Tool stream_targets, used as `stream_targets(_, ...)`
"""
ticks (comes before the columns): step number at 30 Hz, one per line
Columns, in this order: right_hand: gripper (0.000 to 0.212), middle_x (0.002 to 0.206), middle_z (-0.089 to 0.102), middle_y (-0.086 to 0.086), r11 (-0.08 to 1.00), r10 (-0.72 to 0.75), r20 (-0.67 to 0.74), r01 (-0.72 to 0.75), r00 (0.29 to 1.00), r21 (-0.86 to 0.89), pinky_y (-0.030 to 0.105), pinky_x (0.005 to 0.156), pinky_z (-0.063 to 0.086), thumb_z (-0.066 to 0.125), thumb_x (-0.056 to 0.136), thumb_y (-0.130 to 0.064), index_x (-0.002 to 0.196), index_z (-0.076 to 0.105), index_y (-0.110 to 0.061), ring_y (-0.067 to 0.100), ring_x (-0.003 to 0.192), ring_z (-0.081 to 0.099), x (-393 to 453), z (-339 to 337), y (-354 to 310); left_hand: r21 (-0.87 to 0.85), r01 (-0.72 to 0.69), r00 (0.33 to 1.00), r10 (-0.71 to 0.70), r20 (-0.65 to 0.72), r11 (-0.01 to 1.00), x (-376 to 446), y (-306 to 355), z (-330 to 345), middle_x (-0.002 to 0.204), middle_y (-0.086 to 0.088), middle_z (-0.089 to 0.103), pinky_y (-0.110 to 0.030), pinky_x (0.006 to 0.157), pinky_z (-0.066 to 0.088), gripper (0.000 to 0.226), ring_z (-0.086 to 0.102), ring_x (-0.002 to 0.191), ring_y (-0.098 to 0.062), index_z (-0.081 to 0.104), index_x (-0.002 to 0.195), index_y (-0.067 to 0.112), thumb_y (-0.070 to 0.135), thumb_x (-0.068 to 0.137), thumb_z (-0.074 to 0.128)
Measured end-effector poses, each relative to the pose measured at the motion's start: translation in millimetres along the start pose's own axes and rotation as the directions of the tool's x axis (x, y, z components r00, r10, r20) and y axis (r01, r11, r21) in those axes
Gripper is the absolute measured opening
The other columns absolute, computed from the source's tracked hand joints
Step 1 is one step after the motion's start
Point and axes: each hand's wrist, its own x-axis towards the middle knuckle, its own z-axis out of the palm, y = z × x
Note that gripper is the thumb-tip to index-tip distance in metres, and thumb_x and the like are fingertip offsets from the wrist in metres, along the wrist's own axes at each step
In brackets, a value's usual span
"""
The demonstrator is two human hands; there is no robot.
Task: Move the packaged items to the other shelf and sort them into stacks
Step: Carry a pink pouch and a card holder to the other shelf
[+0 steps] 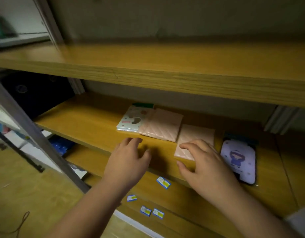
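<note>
Flat packaged items lie on the middle wooden shelf (89, 124). A white pack with brown shapes (131, 120) sits at the left, a green edge showing behind it. A pink quilted pack (162, 125) overlaps its right side. Another pink pack (194, 137) lies to the right, and a purple pack with a cartoon figure (238, 159) lies furthest right. My left hand (127, 160) hovers open over bare shelf in front of the white pack. My right hand (205, 167) is open, its fingers spread over the near corner of the second pink pack.
An upper wooden shelf (165, 66) overhangs the work area. A grey metal upright (33, 133) slants at the left. Several small blue-and-white labels (163, 182) lie on the lower shelf. White and blue boxes sit lower left.
</note>
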Motion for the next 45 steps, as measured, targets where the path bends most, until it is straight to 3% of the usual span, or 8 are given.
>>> stream_targets(6,0.044,0.122,0.050,-0.018,0.983,0.159,-0.062,-0.164,0.985,-0.080,0.024,0.092,0.042,0.058,0.089,-0.049,0.130,0.054,-0.036,0.004,0.114,0.046,1.3,11.9,-7.0,0.263,-0.029,0.993,-0.004,0.122,0.964,109.8,9.6,26.4,0.144,-0.021,0.046,-0.045,0.105,0.034,0.092,0.041,0.131,-0.039,0.045,0.144,0.014,0.081,0.083,0.031)
stream_targets(10,0.048,0.121,0.040,-0.031,0.962,0.244,-0.093,-0.253,0.965,-0.101,0.015,0.090,0.031,0.054,0.086,-0.055,0.133,0.048,-0.044,-0.010,0.111,0.032,2.1,20.8,-19.5,0.363,-0.203,0.967,0.129,0.218,0.909,141.1,-0.1,35.8,0.149,-0.023,0.042,-0.045,0.104,0.034,0.105,0.042,0.131,-0.040,0.032,0.151,0.015,0.088,0.077,0.026)
stream_targets(18,0.050,0.120,0.037,-0.032,0.911,0.358,-0.139,-0.379,0.923,-0.166,0.011,0.087,0.031,0.055,0.086,-0.056,0.134,0.045,-0.044,-0.010,0.113,0.032,14.7,51.0,-50.5,-0.270,-0.238,0.893,0.320,0.318,0.933,178.2,-43.0,-2.5,0.132,-0.009,0.064,-0.031,0.088,0.049,0.052,0.061,0.111,-0.027,0.058,0.136,0.020,0.032,0.087,0.070)
stream_targets(22,0.055,0.115,0.034,-0.032,0.902,0.374,-0.150,-0.396,0.915,-0.170,0.008,0.080,0.028,0.047,0.083,-0.060,0.134,0.046,-0.042,-0.010,0.107,0.033,29.9,65.0,-67.5,-0.643,0.039,0.890,0.266,0.370,0.765,175.4,-64.3,-20.2,0.109,-0.014,0.073,-0.050,0.081,0.061,0.028,0.070,0.097,-0.031,0.066,0.114,0.015,0.005,0.088,0.064)
stream_targets(26,0.051,0.121,0.043,-0.025,0.887,0.419,-0.178,-0.444,0.890,-0.131,0.014,0.082,0.034,0.047,0.086,-0.058,0.134,0.047,-0.039,-0.005,0.107,0.039,39.8,71.4,-64.9,-0.768,0.149,0.881,0.268,0.389,0.622,163.8,-75.1,-28.8,0.100,-0.019,0.074,-0.037,0.059,0.063,0.027,0.071,0.081,-0.028,0.062,0.111,0.011,-0.005,0.090,0.060)
stream_targets(33,0.038,0.121,0.062,0.012,0.702,0.585,-0.373,-0.680,0.720,-0.213,0.039,0.085,0.047,0.059,0.092,-0.035,0.125,0.061,-0.015,0.027,0.107,0.056,24.9,43.5,-15.9,-0.827,0.229,0.811,0.369,0.454,0.513,132.3,-53.4,-15.0,0.099,-0.017,0.076,-0.031,0.057,0.055,0.025,0.072,0.071,-0.026,0.059,0.118,0.008,0.007,0.094,0.064)
stream_targets(39,0.091,0.131,0.051,0.020,0.289,0.803,-0.409,-0.883,0.434,-0.369,0.041,0.095,0.043,0.040,0.086,-0.077,0.147,0.034,-0.010,0.033,0.116,0.052,-5.7,34.4,25.7,-0.839,0.278,0.749,0.441,0.494,0.467,103.9,-25.0,-2.2,0.090,-0.006,0.079,-0.026,0.055,0.056,0.017,0.076,0.071,-0.021,0.057,0.108,0.017,0.009,0.094,0.064)
stream_targets(45,0.099,0.127,0.053,0.016,0.306,0.825,-0.385,-0.899,0.414,-0.312,0.035,0.083,0.042,0.051,0.073,-0.082,0.139,0.039,-0.010,0.030,0.111,0.054,-1.1,25.0,38.4,-0.838,0.318,0.693,0.494,0.524,0.443,90.9,-16.3,8.0,0.092,-0.001,0.080,-0.030,0.058,0.058,0.021,0.077,0.078,-0.020,0.058,0.109,0.021,0.010,0.093,0.065)
